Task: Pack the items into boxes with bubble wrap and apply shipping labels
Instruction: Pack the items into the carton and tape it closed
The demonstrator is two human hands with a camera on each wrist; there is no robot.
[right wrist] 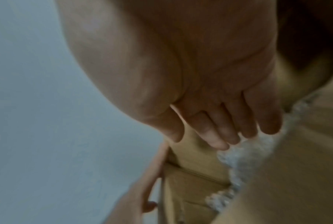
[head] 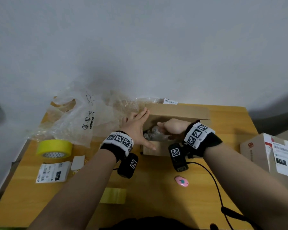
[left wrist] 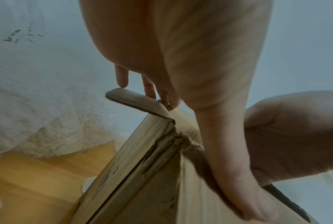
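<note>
We see the left hand (head: pixel 136 130) flat against the open box's (head: pixel 178 112) left wall, fingers straight; the right hand (head: pixel 171 127) inside the box presses straight fingers on the bubble-wrapped item (head: pixel 154 135).

An open brown cardboard box (head: pixel 176 112) sits mid-table, flaps up, with a bubble-wrapped item (head: pixel 154 134) inside at its left. Loose bubble wrap (head: pixel 76 120) lies far left; a shipping label (head: pixel 52 173) lies near left.

A pink oval gadget (head: pixel 181 181) with a teal button lies on the yellow wooden bench (head: pixel 156 193), beside a black cable (head: pixel 218 190) curving across it. A plain grey wall (head: pixel 140 47) rises behind.
</note>
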